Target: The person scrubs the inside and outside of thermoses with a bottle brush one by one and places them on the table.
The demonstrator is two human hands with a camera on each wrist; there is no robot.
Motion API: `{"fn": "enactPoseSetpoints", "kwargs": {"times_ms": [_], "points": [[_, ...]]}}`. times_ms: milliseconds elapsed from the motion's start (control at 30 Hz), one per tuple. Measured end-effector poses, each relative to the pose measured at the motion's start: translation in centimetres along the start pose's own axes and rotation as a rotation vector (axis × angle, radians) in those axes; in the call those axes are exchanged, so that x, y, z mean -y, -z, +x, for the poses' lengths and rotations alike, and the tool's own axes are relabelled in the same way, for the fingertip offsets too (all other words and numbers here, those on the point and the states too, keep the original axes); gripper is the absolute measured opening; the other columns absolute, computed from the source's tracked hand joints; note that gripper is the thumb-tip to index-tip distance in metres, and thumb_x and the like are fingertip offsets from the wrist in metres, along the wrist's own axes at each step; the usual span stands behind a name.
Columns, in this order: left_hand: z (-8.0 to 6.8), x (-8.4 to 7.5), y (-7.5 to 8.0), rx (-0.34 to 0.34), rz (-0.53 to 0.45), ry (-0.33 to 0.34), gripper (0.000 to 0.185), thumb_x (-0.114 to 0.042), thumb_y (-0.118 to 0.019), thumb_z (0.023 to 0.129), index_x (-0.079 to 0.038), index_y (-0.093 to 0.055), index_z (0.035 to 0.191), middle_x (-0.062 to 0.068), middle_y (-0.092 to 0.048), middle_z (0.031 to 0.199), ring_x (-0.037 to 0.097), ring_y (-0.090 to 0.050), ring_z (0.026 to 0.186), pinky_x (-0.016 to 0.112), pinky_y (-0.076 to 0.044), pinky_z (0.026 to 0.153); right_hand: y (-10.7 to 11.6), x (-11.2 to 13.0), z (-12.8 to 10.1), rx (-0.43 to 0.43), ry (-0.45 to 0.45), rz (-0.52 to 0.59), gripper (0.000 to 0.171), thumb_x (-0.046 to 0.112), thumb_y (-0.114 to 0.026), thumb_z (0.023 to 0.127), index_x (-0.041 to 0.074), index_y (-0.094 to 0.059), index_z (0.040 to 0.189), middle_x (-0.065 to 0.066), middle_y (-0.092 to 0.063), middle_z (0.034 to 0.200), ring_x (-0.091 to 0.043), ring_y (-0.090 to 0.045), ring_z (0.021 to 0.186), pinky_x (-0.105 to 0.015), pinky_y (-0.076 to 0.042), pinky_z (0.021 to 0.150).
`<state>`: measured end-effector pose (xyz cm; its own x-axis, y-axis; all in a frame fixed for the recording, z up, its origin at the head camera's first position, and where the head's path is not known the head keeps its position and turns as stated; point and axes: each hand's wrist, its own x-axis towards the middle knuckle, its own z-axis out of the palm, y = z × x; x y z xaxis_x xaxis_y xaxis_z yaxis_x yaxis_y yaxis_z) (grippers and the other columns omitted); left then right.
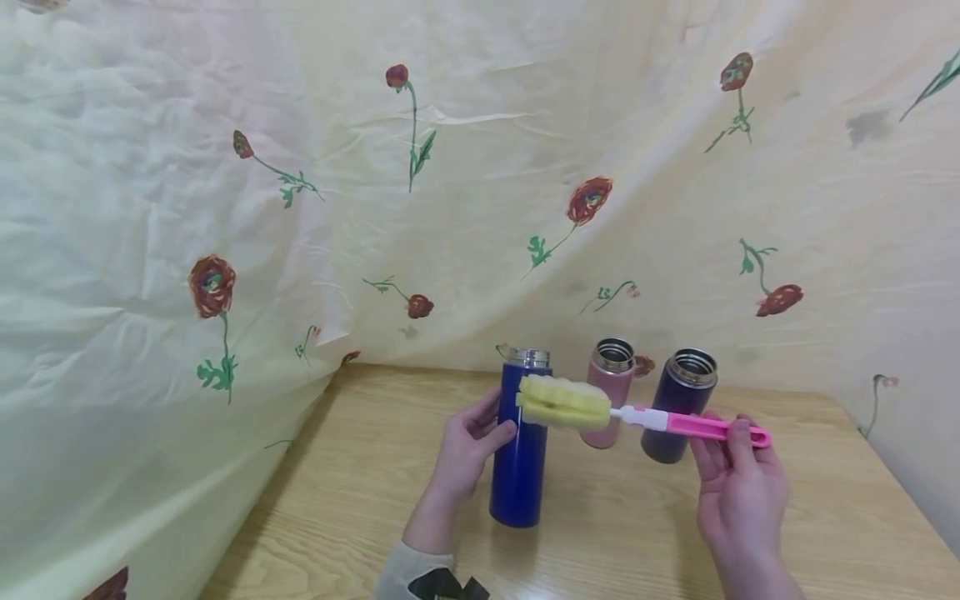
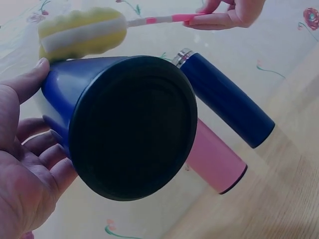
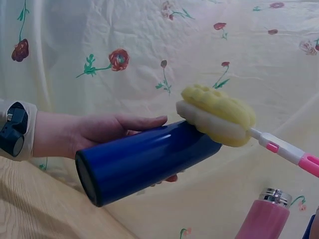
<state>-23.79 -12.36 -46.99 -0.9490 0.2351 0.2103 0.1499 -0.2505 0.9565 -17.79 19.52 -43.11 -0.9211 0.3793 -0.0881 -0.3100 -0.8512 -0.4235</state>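
Note:
My left hand (image 1: 467, 450) grips a tall blue bottle (image 1: 517, 475) around its side, with the thumb across the front. Its metal neck is uncovered, and in the left wrist view its black base (image 2: 132, 129) faces the camera. My right hand (image 1: 742, 492) holds a bottle brush by its pink handle (image 1: 701, 427). The brush's yellow and white sponge head (image 1: 566, 403) lies across the upper part of the blue bottle in the head view; in the right wrist view the sponge (image 3: 217, 117) overlaps the bottle's neck end. Whether they touch, I cannot tell.
Behind the brush, a pink bottle (image 1: 611, 383) and a dark blue bottle (image 1: 675, 400) stand on the wooden table (image 1: 360, 483), both with open metal necks. A cream cloth with printed flowers (image 1: 465, 208) hangs behind the table and along its left side.

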Motion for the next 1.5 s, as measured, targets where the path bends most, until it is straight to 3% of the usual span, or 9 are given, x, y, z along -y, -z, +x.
{"fn": "enactPoseSetpoints", "kwargs": {"times_ms": [300,567,767,1033,1233,1367,1500], "points": [[0.0,-0.5,0.2,-0.027,-0.025,-0.01,0.065,-0.018,-0.074,0.103,0.003,-0.046,0.158,0.025,-0.061,0.148,0.03,-0.067,0.128,0.04,-0.057,0.104,0.1,-0.4,0.0,-0.035,-0.002,-0.113,0.018,0.013,-0.067,0.105,0.004,-0.059,0.119,-0.016,-0.078,0.102,-0.025,-0.08,0.093,-0.035,-0.063,0.085],[0.0,-0.7,0.6,-0.067,-0.036,-0.018,0.064,-0.02,-0.073,0.104,0.003,-0.046,0.157,0.025,-0.062,0.147,0.028,-0.069,0.125,0.037,-0.06,0.098,0.6,-0.8,-0.2,0.086,-0.039,-0.139,0.008,0.007,-0.06,0.108,0.003,-0.063,0.115,-0.018,-0.079,0.1,-0.026,-0.08,0.093,-0.037,-0.064,0.084],[0.1,-0.8,0.9,-0.069,-0.057,-0.034,0.066,-0.024,-0.075,0.103,0.001,-0.048,0.157,0.025,-0.063,0.145,0.026,-0.072,0.12,0.038,-0.062,0.096,0.5,-1.2,-0.3,0.12,-0.028,-0.253,0.007,0.007,-0.059,0.109,0.003,-0.062,0.114,-0.016,-0.079,0.097,-0.024,-0.08,0.091,-0.036,-0.064,0.082],[0.1,-1.0,1.2,-0.095,-0.089,-0.034,0.064,-0.021,-0.075,0.103,-0.001,-0.049,0.158,0.024,-0.064,0.145,0.023,-0.074,0.114,0.041,-0.063,0.092,0.8,-1.4,-0.1,0.252,-0.014,-0.404,0.007,0.007,-0.056,0.111,0.004,-0.062,0.114,-0.015,-0.079,0.098,-0.024,-0.08,0.088,-0.036,-0.064,0.081],[0.1,-1.0,1.4,-0.107,-0.094,-0.043,0.062,-0.019,-0.073,0.103,-0.001,-0.049,0.158,0.025,-0.064,0.144,0.024,-0.074,0.114,0.041,-0.063,0.091,0.7,-1.4,-0.1,0.278,-0.032,-0.484,0.008,0.009,-0.056,0.112,0.006,-0.061,0.116,-0.013,-0.079,0.098,-0.024,-0.08,0.089,-0.035,-0.064,0.081],[0.2,-0.8,1.4,-0.091,-0.089,-0.046,0.061,-0.018,-0.073,0.103,0.0,-0.05,0.157,0.025,-0.065,0.143,0.023,-0.074,0.113,0.041,-0.063,0.091,0.9,-1.3,0.0,0.289,-0.035,-0.434,0.008,0.008,-0.054,0.112,0.005,-0.061,0.114,-0.014,-0.079,0.099,-0.024,-0.08,0.09,-0.036,-0.064,0.082],[0.2,-0.5,1.3,-0.049,-0.087,-0.037,0.06,-0.014,-0.071,0.104,0.002,-0.049,0.157,0.025,-0.065,0.143,0.021,-0.074,0.113,0.038,-0.063,0.091,1.0,-0.9,0.3,0.246,-0.058,-0.292,0.008,0.007,-0.053,0.112,0.004,-0.061,0.112,-0.016,-0.078,0.101,-0.025,-0.08,0.094,-0.037,-0.063,0.086]]}}
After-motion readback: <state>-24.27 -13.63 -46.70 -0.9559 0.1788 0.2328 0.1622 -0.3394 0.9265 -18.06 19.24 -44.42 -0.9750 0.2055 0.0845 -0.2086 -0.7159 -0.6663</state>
